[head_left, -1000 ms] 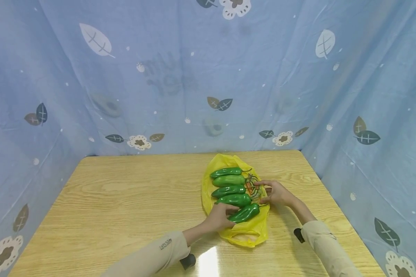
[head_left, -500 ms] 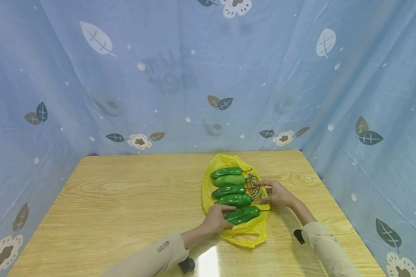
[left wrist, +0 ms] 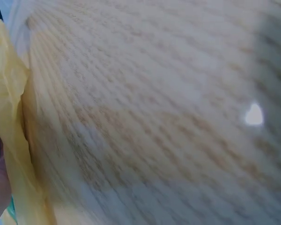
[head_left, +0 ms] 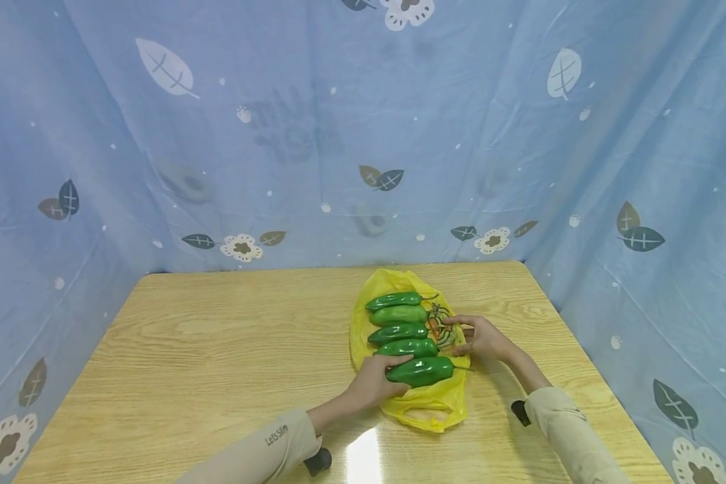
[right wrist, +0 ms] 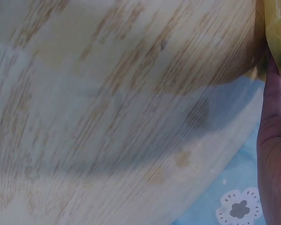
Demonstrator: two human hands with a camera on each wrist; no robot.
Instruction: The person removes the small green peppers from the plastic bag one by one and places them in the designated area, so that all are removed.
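Observation:
Several glossy green peppers lie side by side on a flat yellow plastic bag (head_left: 427, 409) on the wooden table (head_left: 218, 349). My left hand (head_left: 376, 380) grips the blunt end of the nearest pepper (head_left: 422, 370), thumb on top. My right hand (head_left: 481, 338) rests on the bag's right edge by the stems (head_left: 438, 323), with its fingers spread and relaxed. The left wrist view is blurred: wood grain, the bag's edge (left wrist: 9, 117) and a bit of the hand at the lower left. One finger (right wrist: 273, 154) and a corner of the bag (right wrist: 277, 28) show in the right wrist view.
A blue curtain (head_left: 314, 134) printed with leaves and flowers closes in the table at the back and on both sides. Bare wood stretches left of the bag. The table's right edge (head_left: 571, 323) runs close to my right forearm.
My left hand has turned the nearest pepper from slanted to level, parallel with the others. The right hand has stayed in place.

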